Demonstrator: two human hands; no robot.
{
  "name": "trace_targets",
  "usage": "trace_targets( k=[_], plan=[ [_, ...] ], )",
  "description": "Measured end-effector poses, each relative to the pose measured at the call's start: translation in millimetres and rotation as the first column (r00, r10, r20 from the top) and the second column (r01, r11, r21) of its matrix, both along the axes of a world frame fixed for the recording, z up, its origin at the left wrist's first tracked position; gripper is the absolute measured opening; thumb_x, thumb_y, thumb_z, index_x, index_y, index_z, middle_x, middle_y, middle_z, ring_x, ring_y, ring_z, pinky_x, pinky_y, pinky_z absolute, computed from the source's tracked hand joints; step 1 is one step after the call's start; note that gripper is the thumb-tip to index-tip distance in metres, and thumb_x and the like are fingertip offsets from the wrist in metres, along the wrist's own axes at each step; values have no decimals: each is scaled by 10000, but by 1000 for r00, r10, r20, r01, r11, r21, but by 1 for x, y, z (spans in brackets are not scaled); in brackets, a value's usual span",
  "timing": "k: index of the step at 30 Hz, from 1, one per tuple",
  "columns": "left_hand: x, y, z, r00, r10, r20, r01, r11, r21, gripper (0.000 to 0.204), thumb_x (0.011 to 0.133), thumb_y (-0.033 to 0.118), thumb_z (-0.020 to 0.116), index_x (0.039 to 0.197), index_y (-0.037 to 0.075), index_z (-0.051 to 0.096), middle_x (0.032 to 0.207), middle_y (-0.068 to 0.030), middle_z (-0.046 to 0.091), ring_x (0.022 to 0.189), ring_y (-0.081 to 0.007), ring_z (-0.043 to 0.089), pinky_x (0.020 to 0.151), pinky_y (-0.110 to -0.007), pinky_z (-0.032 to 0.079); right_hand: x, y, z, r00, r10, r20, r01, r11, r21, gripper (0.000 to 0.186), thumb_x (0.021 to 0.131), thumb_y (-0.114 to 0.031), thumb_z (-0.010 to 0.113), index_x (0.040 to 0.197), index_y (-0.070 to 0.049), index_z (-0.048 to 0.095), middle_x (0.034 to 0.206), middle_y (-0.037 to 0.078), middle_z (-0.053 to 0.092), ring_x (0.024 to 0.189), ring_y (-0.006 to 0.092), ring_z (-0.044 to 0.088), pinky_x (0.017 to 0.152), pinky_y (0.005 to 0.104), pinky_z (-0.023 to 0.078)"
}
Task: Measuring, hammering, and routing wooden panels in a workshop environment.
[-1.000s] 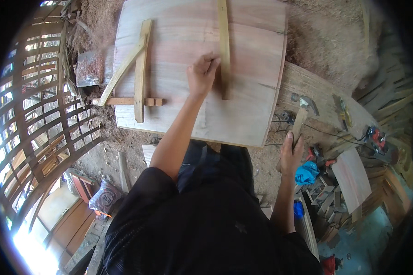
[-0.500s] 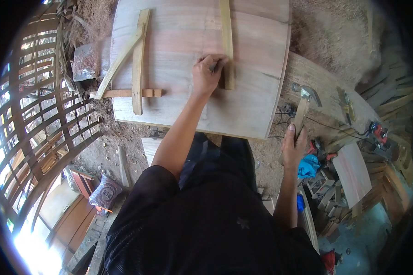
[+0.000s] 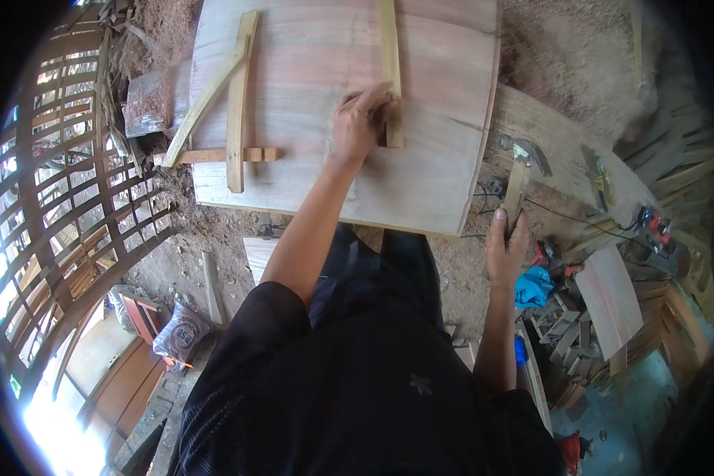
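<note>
My left hand (image 3: 358, 131) is closed over the left edge of an upright wooden strip (image 3: 392, 47), near the strip's lower end. Its fingers are bent together; whatever they pinch is hidden. Under the strip lies a large pale plywood sheet (image 3: 317, 174). Off the sheet's right side, my right hand (image 3: 506, 250) is wrapped round the wooden handle of a claw hammer (image 3: 519, 181), whose metal head points away from me. On the sheet's left part, a second upright strip (image 3: 236, 119), a slanted strip (image 3: 202, 107) and a short crosspiece (image 3: 214, 155) meet in a triangle.
A plank surface (image 3: 567, 131) right of the sheet carries a yellow-handled tool (image 3: 603, 182). A red power tool (image 3: 654, 226) has a dark cable beside it. Blue cloth (image 3: 534, 285) and wood offcuts (image 3: 567, 333) lie lower right. A slatted lattice (image 3: 63, 159) stands left.
The fingers of my left hand have shifted slightly against the strip. My right hand keeps its hold on the hammer, and the whole view has moved a little.
</note>
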State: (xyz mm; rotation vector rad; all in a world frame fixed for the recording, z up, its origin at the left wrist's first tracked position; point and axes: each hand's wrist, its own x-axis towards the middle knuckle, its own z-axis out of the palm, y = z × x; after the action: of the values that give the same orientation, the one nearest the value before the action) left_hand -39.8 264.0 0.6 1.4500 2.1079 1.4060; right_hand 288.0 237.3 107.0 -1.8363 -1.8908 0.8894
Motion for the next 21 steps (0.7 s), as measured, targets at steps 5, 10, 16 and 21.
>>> trace_targets(
  k=[5, 10, 16, 21],
  plan=[
    [-3, -2, 2, 993, -23, -118, 24, 1000, 3, 490, 860, 84, 796, 1328, 170, 675, 919, -23, 784, 871, -244, 739, 899, -358, 549, -30, 8, 20, 994, 70, -88, -70, 998, 4, 303, 1039, -242, 616, 1191, 19, 592, 879, 119, 620, 745, 236, 597, 668, 365, 475],
    [0, -1, 4, 994, -31, -108, 27, 999, -41, 475, 860, 94, 794, 1319, 115, 671, 945, -39, 790, 928, -238, 740, 887, -359, 553, -56, 17, 32, 982, 190, -15, -190, 982, -10, 286, 1030, -198, 597, 1206, 27, 588, 958, 262, 678, 857, 402, 683, 755, 453, 519],
    [-4, -2, -2, 996, 3, -94, -2, 1000, 10, 487, 861, 144, 801, 1331, 157, 672, 914, -27, 789, 871, -210, 745, 901, -357, 565, -123, 47, 38, 864, 501, -55, -501, 865, 12, 265, 1031, -176, 554, 1236, -11, 528, 851, 300, 666, 807, 529, 653, 651, 581, 486],
    [0, -2, 0, 993, -21, -118, 28, 998, 58, 496, 865, 152, 794, 1341, 116, 658, 913, -30, 789, 863, -219, 747, 886, -356, 576, -125, 49, 15, 837, 543, 70, -547, 829, 112, 235, 1030, -171, 551, 1209, -22, 521, 804, 293, 660, 769, 517, 660, 621, 583, 500]
  ],
)
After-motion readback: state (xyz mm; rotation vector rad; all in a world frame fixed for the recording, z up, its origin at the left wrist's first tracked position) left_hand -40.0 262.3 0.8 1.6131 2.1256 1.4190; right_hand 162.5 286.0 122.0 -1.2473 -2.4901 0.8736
